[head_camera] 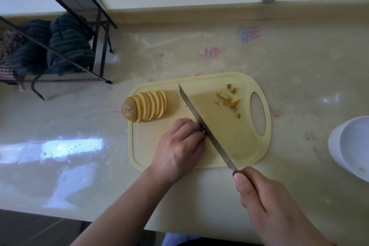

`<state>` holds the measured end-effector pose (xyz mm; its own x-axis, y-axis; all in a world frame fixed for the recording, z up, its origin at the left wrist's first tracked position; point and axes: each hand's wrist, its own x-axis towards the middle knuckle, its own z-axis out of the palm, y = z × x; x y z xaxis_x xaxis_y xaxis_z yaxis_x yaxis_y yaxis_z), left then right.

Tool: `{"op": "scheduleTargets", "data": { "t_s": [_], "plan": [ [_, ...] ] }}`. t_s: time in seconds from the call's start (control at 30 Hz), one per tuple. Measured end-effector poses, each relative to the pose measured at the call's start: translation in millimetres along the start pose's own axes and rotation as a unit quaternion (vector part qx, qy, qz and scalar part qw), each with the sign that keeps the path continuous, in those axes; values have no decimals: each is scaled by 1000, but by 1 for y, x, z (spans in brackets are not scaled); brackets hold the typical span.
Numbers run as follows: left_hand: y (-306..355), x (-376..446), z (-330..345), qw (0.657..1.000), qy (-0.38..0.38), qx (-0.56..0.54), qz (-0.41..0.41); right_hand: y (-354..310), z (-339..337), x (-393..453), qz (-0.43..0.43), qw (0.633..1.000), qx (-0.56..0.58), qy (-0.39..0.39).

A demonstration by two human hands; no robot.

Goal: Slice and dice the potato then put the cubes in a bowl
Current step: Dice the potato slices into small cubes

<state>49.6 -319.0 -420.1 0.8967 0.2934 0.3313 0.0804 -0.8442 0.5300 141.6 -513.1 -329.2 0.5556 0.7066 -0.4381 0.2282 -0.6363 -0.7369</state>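
Potato slices (201, 126) sit pinned under the left hand (179, 146), whose curled fingers hold them down on the yellow cutting board (229, 146); only a sliver of yellow shows at the fingertips. The right hand (265, 199) has a closed grip on the handle of the knife (205, 128), whose blade runs slantwise across the board, right against the left fingertips. The rest of the potato (144, 109), fanned in slices, lies at the board's left edge. A few small cubes (229, 100) lie near the handle hole. A white bowl (349, 146) stands on the table (79, 175), right of the board. A wire rack (60, 46) with dark cloths stands far left.
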Motion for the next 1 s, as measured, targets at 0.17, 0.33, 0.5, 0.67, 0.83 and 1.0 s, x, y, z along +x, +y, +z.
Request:
{"op": "scheduleTargets", "data": {
  "t_s": [0.17,0.33,0.5,0.67,0.83,1.0],
  "plan": [
    [-2,1,-1,1000,-15,-3,2,5,-1,-11,31,999,-9,-19],
    [-3,0,-1,1000,-10,-13,-2,1,2,-12,30,998,-43,-20],
    [-2,1,-1,1000,-5,-13,6,-5,8,19,-4,999,-32,-6],
    [-1,-2,-3,1000,0,1,19,-3,3,21,13,1000,22,-6],
    [-1,-10,-4,1000,5,-2,14,-1,2,8,32,998,52,-18],
    [-1,-9,-3,1000,7,-9,7,-5,2,-1,17,999,44,-22]
  ]
}}
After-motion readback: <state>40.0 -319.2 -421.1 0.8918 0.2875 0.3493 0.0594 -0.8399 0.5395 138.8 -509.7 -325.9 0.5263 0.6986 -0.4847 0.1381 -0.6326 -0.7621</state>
